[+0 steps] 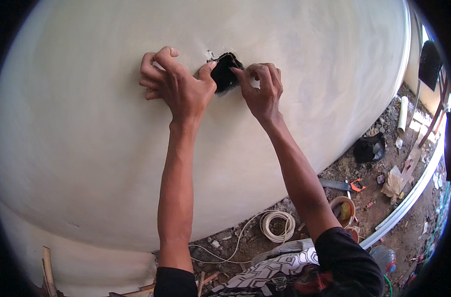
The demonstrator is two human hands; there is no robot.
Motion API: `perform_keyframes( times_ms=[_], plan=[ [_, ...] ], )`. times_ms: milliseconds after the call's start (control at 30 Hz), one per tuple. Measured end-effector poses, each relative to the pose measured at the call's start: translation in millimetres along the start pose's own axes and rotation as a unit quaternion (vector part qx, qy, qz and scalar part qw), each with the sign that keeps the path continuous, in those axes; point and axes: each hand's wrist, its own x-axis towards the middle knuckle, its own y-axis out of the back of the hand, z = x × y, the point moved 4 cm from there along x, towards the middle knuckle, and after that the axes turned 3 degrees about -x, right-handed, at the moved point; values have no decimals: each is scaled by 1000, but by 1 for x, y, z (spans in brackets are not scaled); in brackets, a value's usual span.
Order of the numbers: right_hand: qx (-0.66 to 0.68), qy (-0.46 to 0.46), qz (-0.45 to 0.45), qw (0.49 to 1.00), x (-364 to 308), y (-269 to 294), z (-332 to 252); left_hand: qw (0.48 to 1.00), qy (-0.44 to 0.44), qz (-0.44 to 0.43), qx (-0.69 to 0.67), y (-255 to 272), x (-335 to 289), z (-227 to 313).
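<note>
A dark, rough-edged hole [223, 79] opens in the smooth off-white wall [111, 148]. At its left edge, the thumb of my left hand [181, 89] presses on the rim, while the bent fingers spread over the wall. My right hand [266, 89] is on the opposite side, its thumb reaching into the opening at the right edge and its other fingers curled, with a gap between them and the thumb. No tool shows in either hand. Chipped bits mark the wall just above the hole. The inside is too dark to make out.
A coil of white cable [266, 230] lies on the dirt floor by the wall. To its right are a handsaw [336, 185] with an orange handle, a bucket [353, 208], a black plastic bag [366, 150], a white pipe [403, 114] and long white pipes [408, 202].
</note>
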Motion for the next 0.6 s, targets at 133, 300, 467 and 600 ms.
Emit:
perform_keyframes(
  times_ms=[133, 300, 467, 600],
  plan=[
    [9, 6, 9, 1000, -1, -1, -4, 1000, -2, -3, 2, 1, -1, 0],
    [-7, -31, -14, 999, 0, 0, -8, 1000, 2, -7, 8, 2, -1, 2],
    [-19, -54, -25, 998, 4, -1, -7, 1000, -4, -2, 3, 0, 1, 2],
    [-16, -61, -38, 997, 4, 0, -5, 999, 20, -34, 20, 0, 1, 2]
  ],
)
